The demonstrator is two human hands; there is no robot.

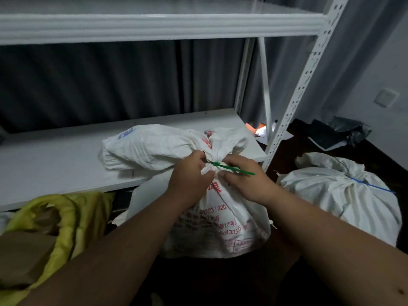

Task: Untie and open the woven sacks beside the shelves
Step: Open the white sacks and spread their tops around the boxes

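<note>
Nearest me, my left hand (189, 177) and right hand (245, 180) both pinch the gathered neck of the white woven sack (218, 221) standing on the floor, at its green tie (229, 167). Its floppy top rests on the low white shelf (55, 160) beyond; a second tied sack (340, 195) sits to the right.

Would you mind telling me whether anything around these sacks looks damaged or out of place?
The yellow sack at lower left gapes open with a ragged edge, a brown box showing inside. Papers and dark plastic lie strewn on the floor behind the shelf post. Both white sacks look intact and tied.
</note>
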